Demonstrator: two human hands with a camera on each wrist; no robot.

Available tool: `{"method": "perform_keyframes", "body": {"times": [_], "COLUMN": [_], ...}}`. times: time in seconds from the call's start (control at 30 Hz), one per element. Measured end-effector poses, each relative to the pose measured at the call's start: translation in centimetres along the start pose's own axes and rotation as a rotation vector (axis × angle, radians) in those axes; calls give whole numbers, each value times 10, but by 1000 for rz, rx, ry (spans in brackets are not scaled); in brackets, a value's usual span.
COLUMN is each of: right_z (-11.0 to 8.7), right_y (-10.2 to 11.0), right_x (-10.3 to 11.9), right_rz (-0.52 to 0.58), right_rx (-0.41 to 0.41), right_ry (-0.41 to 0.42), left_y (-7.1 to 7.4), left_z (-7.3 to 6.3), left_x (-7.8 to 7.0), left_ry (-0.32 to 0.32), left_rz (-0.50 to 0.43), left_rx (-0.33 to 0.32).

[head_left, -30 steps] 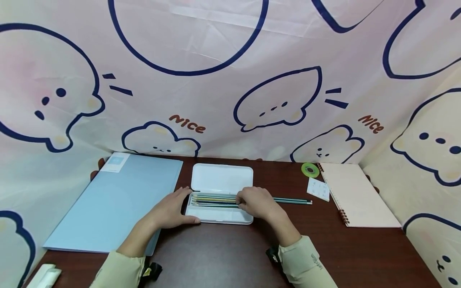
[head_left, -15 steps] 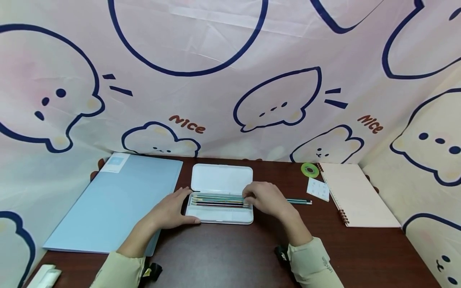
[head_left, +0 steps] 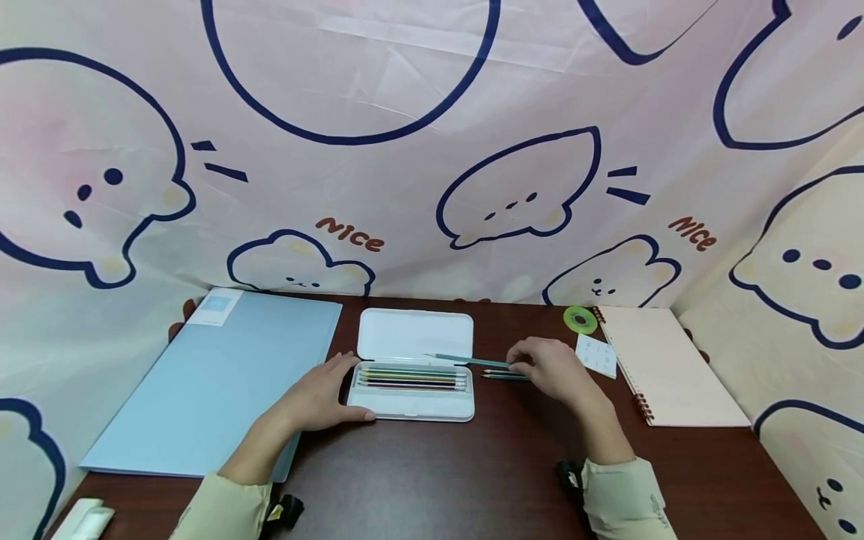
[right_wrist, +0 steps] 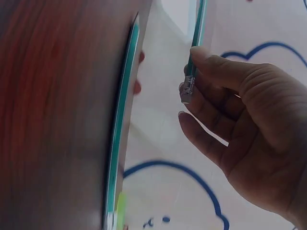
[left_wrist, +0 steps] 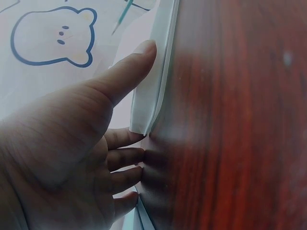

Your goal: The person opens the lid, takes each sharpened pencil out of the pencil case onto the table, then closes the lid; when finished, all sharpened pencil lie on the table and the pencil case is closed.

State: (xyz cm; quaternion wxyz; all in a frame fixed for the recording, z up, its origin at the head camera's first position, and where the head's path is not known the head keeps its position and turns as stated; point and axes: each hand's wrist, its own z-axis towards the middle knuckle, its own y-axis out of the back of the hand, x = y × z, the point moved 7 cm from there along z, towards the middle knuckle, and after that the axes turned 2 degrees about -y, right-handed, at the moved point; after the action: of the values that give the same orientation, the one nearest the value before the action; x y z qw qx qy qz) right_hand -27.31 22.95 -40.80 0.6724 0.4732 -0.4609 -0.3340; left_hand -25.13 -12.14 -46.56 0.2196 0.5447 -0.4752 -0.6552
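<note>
The white pencil case lies unfolded on the table, with several pencils in its tray. My left hand holds the case at its left end; the thumb lies along the front side and the fingers reach round the end. Between thumb and fingers of my right hand is a green pencil, pinched near its metal eraser end. Its point extends left, overlapping the case in the head view. Below that hand, green pencils lie on the table, partly hidden by it.
A large light-blue folder is on the left, beside my left arm. To the right are a spiral notebook, a white card and a round green item. A white object sits at the lower left. Patterned cloth hangs behind.
My right hand has moved right and away from the tray and now holds a green pencil raised over the table. The left hand has stayed at the case.
</note>
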Motion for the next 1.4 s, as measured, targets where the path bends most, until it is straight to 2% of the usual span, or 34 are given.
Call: {"method": "perform_keyframes", "body": {"times": [0.17,0.43,0.63,0.83,1.2,1.4], "right_z": [-9,-18,-21,-25,-35,-36], "right_y": [5,7,10,8,9,8], "right_x": [-26,-57,-64,-68,-87,-86], "right_rz": [-23,-33,-23,-29,-62,-80], "right_rx": [-4,44,40,90,114,118], "right_ry": [-18,-112,-96,-75,-117,-64], "left_y": [0,0,1,1,0,1], "left_z": [0,0,0,-1,0,0], "left_x": [-1,0,0,-1,-3,-4], "left_ry": [-1,4,3,0,-2,5], "left_rz": [1,-3,-3,-3,-11,2], "left_rx": [1,6,6,9,14,22]}}
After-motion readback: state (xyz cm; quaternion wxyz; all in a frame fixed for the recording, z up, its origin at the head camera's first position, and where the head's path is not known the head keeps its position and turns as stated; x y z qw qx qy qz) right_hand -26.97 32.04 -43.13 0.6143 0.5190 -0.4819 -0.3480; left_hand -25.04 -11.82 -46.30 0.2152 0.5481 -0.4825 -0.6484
